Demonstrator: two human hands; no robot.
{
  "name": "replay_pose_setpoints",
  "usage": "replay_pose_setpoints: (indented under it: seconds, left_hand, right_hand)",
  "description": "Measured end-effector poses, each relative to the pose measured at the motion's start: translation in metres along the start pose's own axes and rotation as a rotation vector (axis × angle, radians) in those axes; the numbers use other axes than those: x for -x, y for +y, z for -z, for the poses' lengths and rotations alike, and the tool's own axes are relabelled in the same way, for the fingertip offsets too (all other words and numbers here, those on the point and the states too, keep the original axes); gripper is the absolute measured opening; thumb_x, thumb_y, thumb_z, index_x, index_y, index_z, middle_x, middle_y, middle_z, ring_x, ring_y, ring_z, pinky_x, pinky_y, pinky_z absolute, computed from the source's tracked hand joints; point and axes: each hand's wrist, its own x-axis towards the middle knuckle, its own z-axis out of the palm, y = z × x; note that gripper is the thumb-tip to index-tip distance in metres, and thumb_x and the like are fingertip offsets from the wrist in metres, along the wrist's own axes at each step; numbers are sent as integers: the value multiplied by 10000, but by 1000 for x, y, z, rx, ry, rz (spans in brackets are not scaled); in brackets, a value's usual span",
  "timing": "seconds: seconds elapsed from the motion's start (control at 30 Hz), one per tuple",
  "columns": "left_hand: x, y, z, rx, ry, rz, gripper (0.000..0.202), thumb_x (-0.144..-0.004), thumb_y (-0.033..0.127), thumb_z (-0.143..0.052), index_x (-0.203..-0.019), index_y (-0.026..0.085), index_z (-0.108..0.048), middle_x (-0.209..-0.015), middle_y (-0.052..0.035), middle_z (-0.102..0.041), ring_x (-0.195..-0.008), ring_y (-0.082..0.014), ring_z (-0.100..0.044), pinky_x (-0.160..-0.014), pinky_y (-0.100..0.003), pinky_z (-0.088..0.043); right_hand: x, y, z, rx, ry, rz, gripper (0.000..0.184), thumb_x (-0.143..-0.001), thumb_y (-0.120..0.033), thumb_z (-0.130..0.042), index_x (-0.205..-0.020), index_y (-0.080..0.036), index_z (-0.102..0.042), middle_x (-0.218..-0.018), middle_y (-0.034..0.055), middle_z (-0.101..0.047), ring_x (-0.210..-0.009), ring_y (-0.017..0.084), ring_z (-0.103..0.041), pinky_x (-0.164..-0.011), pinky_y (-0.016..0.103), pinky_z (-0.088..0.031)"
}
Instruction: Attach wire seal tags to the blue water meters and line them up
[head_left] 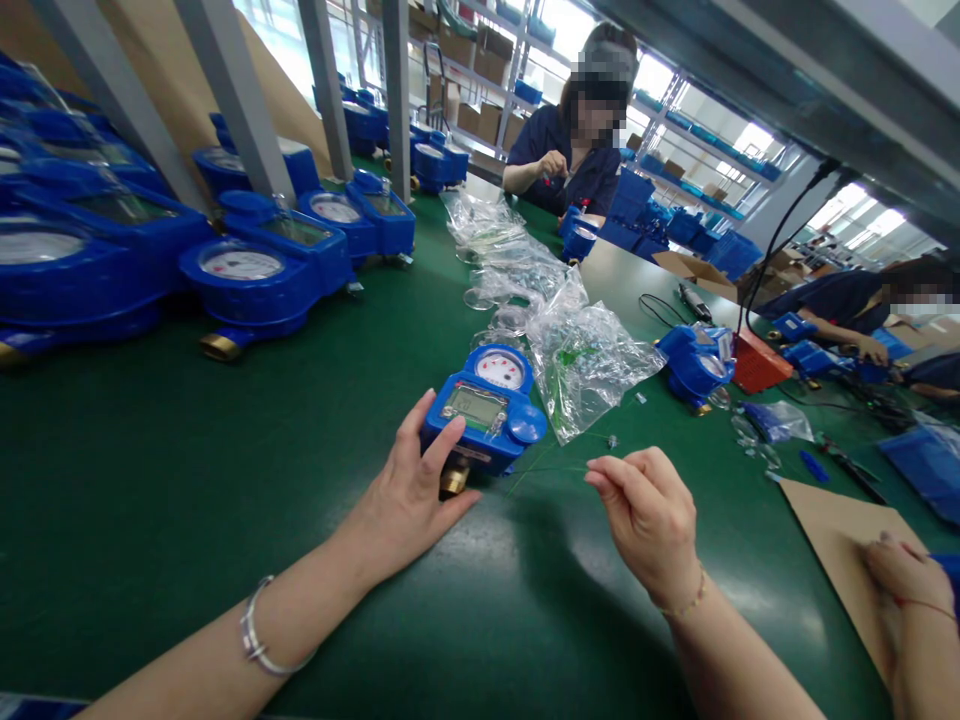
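A blue water meter (478, 408) with a round dial, a small display and a brass pipe end rests on the green bench in front of me. My left hand (401, 495) is closed around its near left side, fingers on the casing and thumb by the brass end. To the right, my right hand (651, 515) pinches the end of a thin wire (553, 470), which runs toward the meter's lower right corner. Where the wire meets the casing is too fine to make out. Behind the meter lie clear plastic bags (592, 350) with green strands inside.
Several more blue meters (262, 265) stand along the left by grey metal posts. Another meter (697, 365) sits at right beside a red bin (759, 362). A co-worker's hand (907, 575) rests on cardboard (840, 540) at the right edge. Other people sit across the bench.
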Motion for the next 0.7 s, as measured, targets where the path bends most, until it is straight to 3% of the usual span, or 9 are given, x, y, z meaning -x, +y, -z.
replay_pose_setpoints:
  seconds: [0.13,0.2,0.3,0.33,0.37,0.43,0.5,0.6,0.7]
  left_hand:
    - [-2,1,4,-38,24,-31,906,-732,283,-687,-1381,281,-54,-1468,-170,15,-1294,-408,-242,-904,-559,-455]
    - [0,6,8,-100,94,-70,872,-716,287,-706,-1363,260,-121,-1452,-186,-52,-1290,-411,-243,-926,-568,-427]
    - [8,25,12,-179,290,-127,681,-707,247,-718,-1256,272,-316,-1300,-132,-359,-1194,-352,-400,-924,-526,-429]
    - [12,33,11,-147,286,-119,573,-724,240,-701,-1197,270,-380,-1191,-98,-459,-1111,-311,-480,-895,-484,-457]
    - [16,41,9,-75,222,-67,464,-754,243,-668,-1148,264,-424,-1079,-68,-528,-1009,-267,-544,-848,-435,-487]
    - [22,55,2,167,-12,161,335,-831,274,-559,-1144,239,-443,-928,-43,-595,-839,-209,-607,-751,-359,-521]
    - [25,64,-8,430,-198,447,388,-880,307,-452,-1245,198,-377,-893,-52,-632,-796,-200,-632,-743,-346,-524]
    - [23,68,-23,721,-259,714,539,-874,336,-427,-1349,141,-259,-906,-76,-661,-833,-213,-652,-803,-361,-512]
    - [15,67,-36,889,-226,850,562,-844,349,-465,-1333,134,-293,-887,-77,-657,-807,-204,-656,-730,-331,-536]
  right_hand:
    - [0,-2,1,-7,-1,17,93,-857,-215,-583,-916,-171,-640,-698,35,-532,-649,138,-478,-583,270,-383]
    - [0,-5,1,-10,-2,35,95,-855,-206,-585,-922,-167,-639,-695,37,-532,-647,140,-473,-581,273,-377]
    - [-2,-12,-2,-16,-16,83,101,-853,-205,-587,-933,-165,-633,-688,38,-531,-641,143,-464,-581,278,-366]
    - [-3,-14,-5,-14,-31,101,99,-855,-208,-584,-930,-167,-632,-688,37,-531,-641,145,-461,-583,280,-363]
    - [-4,-15,-9,-8,-49,117,95,-860,-216,-576,-921,-170,-631,-687,37,-530,-641,147,-458,-585,282,-359]
    - [-6,-18,-19,16,-101,135,108,-877,-240,-546,-886,-176,-633,-683,38,-529,-642,153,-452,-588,288,-352]
    - [-7,-18,-30,27,-155,127,159,-897,-266,-506,-857,-180,-634,-680,39,-527,-646,158,-449,-593,290,-352]
    - [-4,-17,-42,-18,-212,67,207,-917,-276,-459,-872,-177,-635,-707,45,-536,-676,161,-467,-619,283,-373]
    - [0,-16,-44,-102,-251,-5,217,-923,-263,-434,-922,-173,-631,-753,50,-553,-713,160,-490,-654,274,-399]
